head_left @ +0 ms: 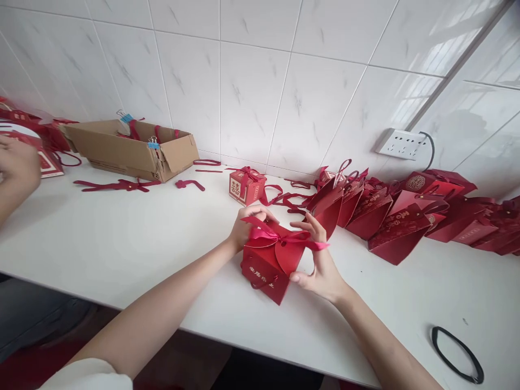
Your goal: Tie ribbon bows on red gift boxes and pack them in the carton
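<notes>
A red gift box (266, 266) with gold lettering and a bright red ribbon bow (280, 235) on its overlapping top flaps is between my hands, tilted, low over the table or on it. My left hand (245, 227) is curled round its far left corner, fingertips partly hidden behind the bow. On the right, my right hand (323, 271) curves round the box, its thumb against the near right edge and its fingers bent behind the bow's tail. Just beyond stands a smaller red box (246, 185) with a ribbon bow.
Folded red gift bags (400, 233) line the table's right side beneath a power strip (402, 143). Loose ribbons (117, 185) lie near a cardboard box (134, 157). A black loop (457, 355) rests front right. Another person's hand (18, 162) is at far left.
</notes>
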### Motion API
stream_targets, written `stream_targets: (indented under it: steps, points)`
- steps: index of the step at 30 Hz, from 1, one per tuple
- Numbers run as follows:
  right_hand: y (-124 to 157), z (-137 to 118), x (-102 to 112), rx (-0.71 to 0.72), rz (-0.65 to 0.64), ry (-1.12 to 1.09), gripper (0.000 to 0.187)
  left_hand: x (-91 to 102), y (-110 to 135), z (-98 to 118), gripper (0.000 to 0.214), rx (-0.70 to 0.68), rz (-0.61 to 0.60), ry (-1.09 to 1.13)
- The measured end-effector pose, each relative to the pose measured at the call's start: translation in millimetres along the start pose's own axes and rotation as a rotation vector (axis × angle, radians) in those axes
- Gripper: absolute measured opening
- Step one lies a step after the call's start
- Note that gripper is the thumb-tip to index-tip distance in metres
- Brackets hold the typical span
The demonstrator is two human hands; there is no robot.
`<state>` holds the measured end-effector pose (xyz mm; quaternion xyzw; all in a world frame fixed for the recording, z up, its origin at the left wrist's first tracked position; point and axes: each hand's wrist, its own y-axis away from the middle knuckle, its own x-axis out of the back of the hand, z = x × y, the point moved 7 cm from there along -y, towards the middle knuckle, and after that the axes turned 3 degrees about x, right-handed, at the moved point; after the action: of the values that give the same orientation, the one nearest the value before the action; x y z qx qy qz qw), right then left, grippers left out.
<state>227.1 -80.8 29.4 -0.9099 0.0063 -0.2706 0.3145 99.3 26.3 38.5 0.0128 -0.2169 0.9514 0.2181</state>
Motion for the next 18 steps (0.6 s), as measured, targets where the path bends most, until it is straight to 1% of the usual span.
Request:
stream_targets:
  steps: [2,3,5,6,8,11,14,16,18]
  points:
    - [2,-2,-6,-0.007,-0.065,0.019,0.118,4.8,1,0,0.026,0.013,0.095,-0.009]
    - [3,-3,-10,-0.013,-0.104,0.023,0.123,5.8,1,0,0.025,0.02,0.119,0.0]
    - [4,-6,-15,-0.016,-0.141,0.037,0.126,6.7,2,1,0.024,0.014,0.139,0.008]
    - [4,-9,-15,0.003,-0.131,0.049,0.125,7.2,2,2,0.023,0.004,0.144,0.007]
    - [2,-14,-11,0.069,-0.066,0.087,0.121,9.0,1,3,0.022,-0.025,0.152,0.011]
    - [-1,-19,-2,0.212,0.026,0.168,0.115,9.4,-2,2,0.016,-0.05,0.14,0.056]
    - [-4,-18,4,0.308,0.037,0.244,0.111,4.2,-5,1,0.02,-0.053,0.08,0.116]
    - [-5,-16,6,0.312,0.028,0.276,0.109,0.5,-5,-1,0.024,-0.054,0.035,0.152]
    - [-6,-12,6,0.278,0.025,0.29,0.106,-0.8,-5,-2,0.026,-0.062,0.007,0.174]
